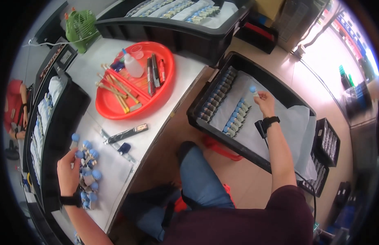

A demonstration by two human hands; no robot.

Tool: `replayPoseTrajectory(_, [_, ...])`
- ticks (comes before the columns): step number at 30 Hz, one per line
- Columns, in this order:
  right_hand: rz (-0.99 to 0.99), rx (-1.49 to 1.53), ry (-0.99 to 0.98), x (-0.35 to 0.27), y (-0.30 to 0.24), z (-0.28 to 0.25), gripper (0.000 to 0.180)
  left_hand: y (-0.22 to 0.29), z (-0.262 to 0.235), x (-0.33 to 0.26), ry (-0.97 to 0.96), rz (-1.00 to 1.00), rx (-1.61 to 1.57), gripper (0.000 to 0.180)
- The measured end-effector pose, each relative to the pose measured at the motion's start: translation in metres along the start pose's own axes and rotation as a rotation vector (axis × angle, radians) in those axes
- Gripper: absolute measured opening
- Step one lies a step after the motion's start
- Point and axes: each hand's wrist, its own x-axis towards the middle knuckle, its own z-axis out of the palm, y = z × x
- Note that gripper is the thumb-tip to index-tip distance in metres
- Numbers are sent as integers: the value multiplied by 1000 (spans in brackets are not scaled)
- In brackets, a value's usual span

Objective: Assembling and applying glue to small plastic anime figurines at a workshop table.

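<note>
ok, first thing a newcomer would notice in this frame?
Probably the big round red plastic tray on the white table, full of brushes and tools. Then the right hand holding a small blue-capped vial over the black paper-lined crate of vial rows, and the left hand on a cluster of blue-capped vials at the table's near-left.

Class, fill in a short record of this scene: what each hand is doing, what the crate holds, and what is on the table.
left hand: rests on a pile of blue-capped vials
right hand: holds one vial over the crate
crate: rows of vials on white paper
table: red tray of tools, squeeze bottle
</note>
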Motion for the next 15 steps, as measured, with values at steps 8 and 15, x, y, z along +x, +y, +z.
replayPoseTrajectory(8, [-70, -635, 65, 43, 82, 8, 17, 70, 3, -35, 123, -63, -684, 47])
replayPoseTrajectory(15, [-70, -695, -56, 52, 113, 25, 24, 96, 24, -91, -20, -163, -1336, 56])
